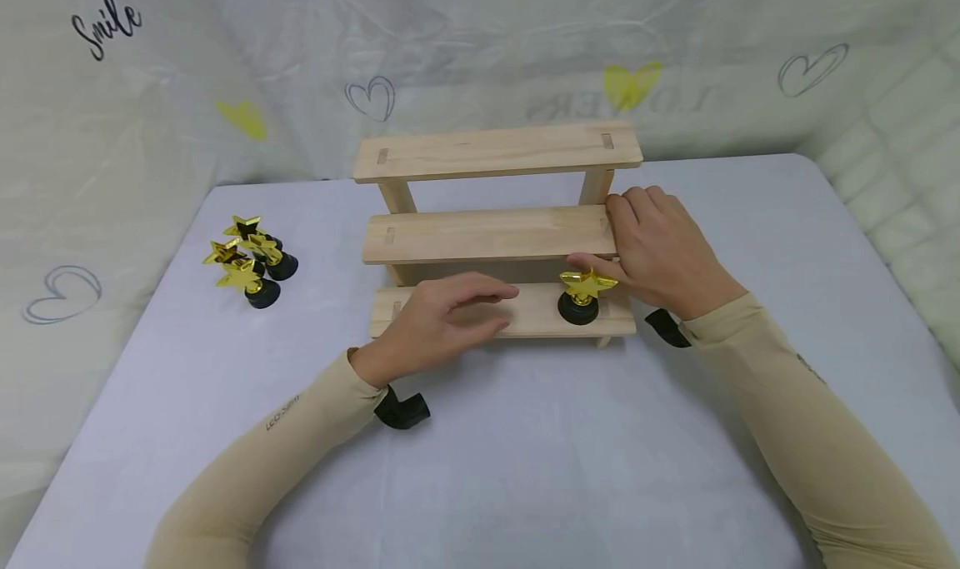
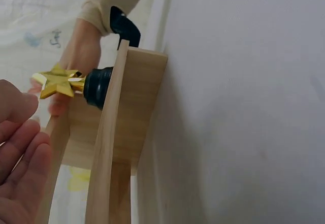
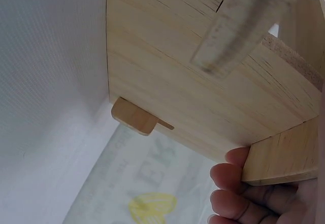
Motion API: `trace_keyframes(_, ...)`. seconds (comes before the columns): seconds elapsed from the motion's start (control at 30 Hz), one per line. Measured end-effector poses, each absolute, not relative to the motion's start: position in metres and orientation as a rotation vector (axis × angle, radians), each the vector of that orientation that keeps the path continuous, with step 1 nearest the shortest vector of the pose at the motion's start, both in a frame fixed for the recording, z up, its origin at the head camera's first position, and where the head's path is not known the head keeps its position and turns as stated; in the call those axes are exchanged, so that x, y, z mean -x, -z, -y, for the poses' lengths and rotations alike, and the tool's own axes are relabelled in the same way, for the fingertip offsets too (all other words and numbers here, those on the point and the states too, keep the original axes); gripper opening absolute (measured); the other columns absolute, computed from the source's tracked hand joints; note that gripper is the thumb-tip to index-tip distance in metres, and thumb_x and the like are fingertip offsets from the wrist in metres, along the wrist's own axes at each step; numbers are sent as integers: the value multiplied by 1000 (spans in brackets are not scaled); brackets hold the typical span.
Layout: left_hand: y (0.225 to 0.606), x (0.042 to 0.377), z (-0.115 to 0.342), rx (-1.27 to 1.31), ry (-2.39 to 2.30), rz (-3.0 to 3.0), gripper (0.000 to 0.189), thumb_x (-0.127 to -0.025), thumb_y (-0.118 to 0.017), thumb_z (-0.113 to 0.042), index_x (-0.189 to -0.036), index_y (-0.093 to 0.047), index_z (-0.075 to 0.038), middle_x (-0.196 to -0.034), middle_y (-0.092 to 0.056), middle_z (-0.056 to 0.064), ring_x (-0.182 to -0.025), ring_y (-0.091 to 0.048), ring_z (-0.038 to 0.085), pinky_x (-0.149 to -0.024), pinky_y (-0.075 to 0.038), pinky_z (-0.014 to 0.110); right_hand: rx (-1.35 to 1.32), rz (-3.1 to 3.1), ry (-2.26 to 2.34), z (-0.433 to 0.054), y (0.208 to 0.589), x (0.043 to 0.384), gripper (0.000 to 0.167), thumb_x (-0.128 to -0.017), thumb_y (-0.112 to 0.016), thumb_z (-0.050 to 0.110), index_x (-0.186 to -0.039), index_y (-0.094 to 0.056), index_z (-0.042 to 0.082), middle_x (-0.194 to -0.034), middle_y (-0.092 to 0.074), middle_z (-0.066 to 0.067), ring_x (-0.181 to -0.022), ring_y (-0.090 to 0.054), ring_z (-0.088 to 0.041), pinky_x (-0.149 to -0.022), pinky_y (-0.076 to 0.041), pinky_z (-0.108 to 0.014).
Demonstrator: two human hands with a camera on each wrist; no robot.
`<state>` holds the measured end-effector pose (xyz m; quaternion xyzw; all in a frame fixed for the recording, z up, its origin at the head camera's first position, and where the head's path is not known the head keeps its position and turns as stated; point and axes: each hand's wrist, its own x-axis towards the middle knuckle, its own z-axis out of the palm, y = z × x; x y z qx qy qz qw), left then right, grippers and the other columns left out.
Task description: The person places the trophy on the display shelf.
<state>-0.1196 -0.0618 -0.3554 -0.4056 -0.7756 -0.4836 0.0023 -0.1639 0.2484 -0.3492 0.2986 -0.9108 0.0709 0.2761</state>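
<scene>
A three-step wooden shelf (image 1: pixel 480 234) stands on the white table. On the right part of its lowest step sits a small trophy (image 1: pixel 584 292) with a gold star and black round base, upright. My right hand (image 1: pixel 663 240) grips the right end of the middle step; in the right wrist view its fingers (image 3: pixel 231 203) curl round the board's edge. The thumb overlaps the step just behind the star. My left hand (image 1: pixel 442 315) is over the left part of the lowest step, fingers loosely bent and holding nothing. The left wrist view shows its fingertips close to the gold star (image 2: pixel 58 81).
Several more star trophies (image 1: pixel 251 261) stand grouped on the left of the table (image 1: pixel 525 452). Behind the shelf hangs a pale printed sheet (image 1: pixel 465 44) with hearts and lettering. Each wrist wears a black strap piece (image 1: pixel 402 409) below the sleeve.
</scene>
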Motion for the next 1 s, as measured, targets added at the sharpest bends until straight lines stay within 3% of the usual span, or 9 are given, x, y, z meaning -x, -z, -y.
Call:
trace_keyframes(0.67, 359, 115, 113, 1140, 1488, 2351, 31, -86, -79, 4, -116, -73, 2, -112, -76, 16, -105, -73, 27, -99, -60, 22, -824, 2428, -201, -247, 352, 167, 97, -97, -27, 83, -90, -52, -10, -74, -51, -20, -67, -46, -38, -57, -39, -44)
trace_keyframes(0.8, 359, 116, 116, 1128, 1542, 2321, 30, -85, -79, 7, -115, -73, 3, -111, -76, 17, -103, -72, 28, -87, -62, 24, -820, 2429, -198, -247, 352, 167, 98, -97, -27, 83, -90, -53, -11, -74, -51, -20, -67, -46, -39, -58, -39, -45)
trace_keyframes(0.9, 357, 117, 118, 1131, 1494, 2322, 30, -86, -79, 5, -115, -73, 2, -110, -76, 16, -99, -70, 26, -73, -55, 24, -811, 2435, -206, -247, 351, 166, 98, -96, -27, 84, -91, -53, -11, -74, -51, -20, -67, -46, -39, -58, -39, -45)
trace_keyframes(0.97, 356, 119, 121, 1124, 1476, 2322, 31, -85, -79, 5, -116, -73, 2, -111, -76, 16, -99, -71, 25, -74, -55, 21, -805, 2441, -210, -248, 351, 166, 98, -96, -27, 84, -91, -53, -11, -74, -51, -20, -67, -45, -38, -59, -39, -45)
trace_keyframes(1.0, 355, 120, 123, 1118, 1481, 2317, 32, -85, -79, 7, -116, -73, 2, -111, -76, 17, -101, -71, 25, -81, -58, 20, -805, 2443, -213, -247, 351, 166, 98, -96, -28, 84, -91, -53, -11, -74, -51, -19, -67, -45, -38, -59, -39, -45)
